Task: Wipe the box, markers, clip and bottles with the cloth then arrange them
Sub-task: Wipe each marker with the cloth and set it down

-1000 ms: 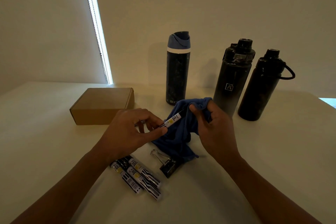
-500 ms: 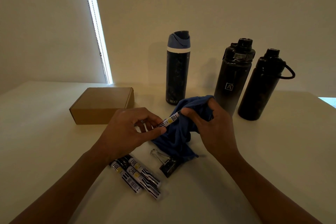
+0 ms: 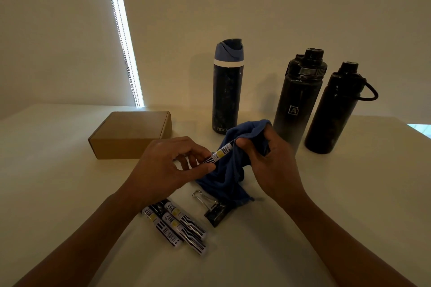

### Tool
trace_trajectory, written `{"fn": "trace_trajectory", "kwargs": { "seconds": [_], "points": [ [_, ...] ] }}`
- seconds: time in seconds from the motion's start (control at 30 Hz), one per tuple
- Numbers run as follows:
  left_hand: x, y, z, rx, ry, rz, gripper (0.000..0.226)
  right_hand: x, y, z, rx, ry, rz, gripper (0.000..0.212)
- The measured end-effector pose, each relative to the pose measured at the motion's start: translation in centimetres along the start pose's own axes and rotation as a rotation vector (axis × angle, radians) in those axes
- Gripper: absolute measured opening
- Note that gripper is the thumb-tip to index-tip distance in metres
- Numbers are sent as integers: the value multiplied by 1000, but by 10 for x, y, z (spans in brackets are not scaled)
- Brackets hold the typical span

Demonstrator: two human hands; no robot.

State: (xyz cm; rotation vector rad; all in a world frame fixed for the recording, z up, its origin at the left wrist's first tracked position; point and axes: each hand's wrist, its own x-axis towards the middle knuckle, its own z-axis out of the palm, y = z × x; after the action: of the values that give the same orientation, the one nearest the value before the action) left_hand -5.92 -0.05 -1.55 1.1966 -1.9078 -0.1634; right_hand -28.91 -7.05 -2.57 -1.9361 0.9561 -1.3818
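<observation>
Toward the near middle of the tabletop (image 3: 70,193): both hands work on one marker, lifted clear of the surface.
Left hand (image 3: 163,168): thumb and fingertips pinch the striped end of the held marker (image 3: 219,152).
Right hand (image 3: 268,161): fingers curl around the blue cloth (image 3: 224,177), which is gathered over the marker's far end; the cloth's tail hangs down and touches the tabletop.
What has just changed: compared with a second ago, the cloth-wrapped fingers sit further down the barrel, covering more of the label, so less of the marker shows between the two hands.
Meaning for the task: this looks like a wiping stroke along the marker, mid-way; the step in hand is the markers, and the arranging has not begun.
Other markers (image 3: 177,223): three lie side by side, touching, near the front edge under the left wrist; whether they are already wiped I cannot tell.
Clip (image 3: 214,211): a black binder clip lies just right of those markers, its body touching or under the cloth's tail.
Box (image 3: 130,135): cardboard, closed, toward the back left.
Bottles: the blue-lidded bottle (image 3: 227,91) stands at the back middle; the logo bottle (image 3: 296,102) and the loop-handled bottle (image 3: 331,109) stand close together toward the back right, all upright.
</observation>
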Motion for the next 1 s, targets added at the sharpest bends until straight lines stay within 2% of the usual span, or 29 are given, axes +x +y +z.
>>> {"fn": "trace_trajectory", "kwargs": {
  "seconds": [0.03,0.13,0.17,0.3,0.4,0.5,0.63,1.0],
  "points": [
    [0,1,0,-6,1,1,22,-1,-2,0,-27,22,-40,17],
    [0,4,1,-38,7,6,21,0,-4,1,-44,109,-68,5],
    [-1,5,2,-48,15,9,20,0,-3,2,-36,125,-59,11],
    [0,1,-2,-35,72,-31,21,-1,-2,5,62,59,52,18],
    [-1,-1,-1,-11,64,8,22,-2,0,7,68,11,85,24],
    [-1,-1,1,30,57,70,23,-1,0,6,7,37,84,23],
    [0,-2,0,31,81,60,24,1,-3,4,-159,92,38,30],
    [-1,-6,2,85,85,126,26,1,-5,0,-22,-30,73,18]
  ]
}}
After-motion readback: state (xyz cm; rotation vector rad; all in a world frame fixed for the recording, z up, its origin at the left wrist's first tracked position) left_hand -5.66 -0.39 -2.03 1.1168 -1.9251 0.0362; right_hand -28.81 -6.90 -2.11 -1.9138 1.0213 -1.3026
